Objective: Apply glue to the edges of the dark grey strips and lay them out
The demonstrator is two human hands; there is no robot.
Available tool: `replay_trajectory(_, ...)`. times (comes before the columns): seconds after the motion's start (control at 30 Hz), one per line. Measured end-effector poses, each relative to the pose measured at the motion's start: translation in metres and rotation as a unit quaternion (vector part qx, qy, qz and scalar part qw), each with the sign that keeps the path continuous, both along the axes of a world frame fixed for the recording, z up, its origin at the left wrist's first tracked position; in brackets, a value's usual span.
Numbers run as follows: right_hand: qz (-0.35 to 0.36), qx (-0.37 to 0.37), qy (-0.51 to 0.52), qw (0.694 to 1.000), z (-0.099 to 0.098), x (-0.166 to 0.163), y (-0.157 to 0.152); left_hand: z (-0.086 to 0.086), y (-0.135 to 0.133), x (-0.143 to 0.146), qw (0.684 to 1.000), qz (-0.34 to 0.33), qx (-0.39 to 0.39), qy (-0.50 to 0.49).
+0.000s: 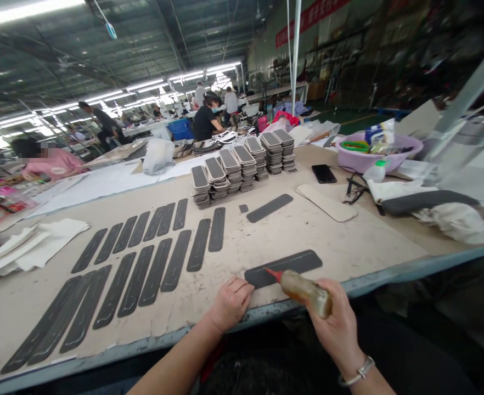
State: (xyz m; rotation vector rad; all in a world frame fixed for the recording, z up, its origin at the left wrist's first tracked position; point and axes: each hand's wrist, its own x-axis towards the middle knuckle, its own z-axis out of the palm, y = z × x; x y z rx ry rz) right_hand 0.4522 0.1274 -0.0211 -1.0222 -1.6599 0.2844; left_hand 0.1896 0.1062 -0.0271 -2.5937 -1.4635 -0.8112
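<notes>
Beige paper-covered worktable (349, 236) — glossy-streaked dark-grey strips (135, 281) at left look done, your right hand (336, 318) grips a cloudy amber plastic bottle (297, 288) over the part-streaked rounded dark-grey strip (299, 264), left hand (234, 299) at its end, pinch unclear — one plain grey strip (270, 208) behind seems left.

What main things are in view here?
Table: one, beige, foreground
Laid-out strips: about sixteen, dark grey, left
Loose strip: one, dark grey, centre
Front strip: one, dark grey, near edge
Stacks: about seven, grey-topped, far side
Panel: one, cream, right
Phone: one, black, beyond panel
Basin: one, lilac, far right
Bag: one, whitish, far side
Sheets: several, cream, left edge
People: several, varied clothes, background
Bottle: one, yellowish, over front strip
Left hand: one, bare, at front strip
Right hand: one, bare, holding bottle
</notes>
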Motion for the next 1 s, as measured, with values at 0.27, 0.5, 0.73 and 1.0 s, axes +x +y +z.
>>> replay_trajectory(0.27,0.116,-0.012,-0.006,0.993,0.004,-0.040,-0.005,-0.001,-0.001,0.001,1.000,0.010,0.007,0.018)
replay_trajectory(0.5,-0.012,0.007,-0.037,0.999,0.004,-0.015,0.003,-0.001,0.000,0.000,1.000,0.011,0.008,0.016)
replay_trajectory(0.73,0.060,-0.011,-0.008,0.998,0.008,-0.031,-0.001,-0.001,-0.001,0.000,0.999,0.030,0.000,0.033)
replay_trajectory(1.0,0.103,-0.032,-0.007,0.994,0.011,-0.033,-0.006,0.001,-0.001,0.002,0.998,0.043,0.006,0.039)
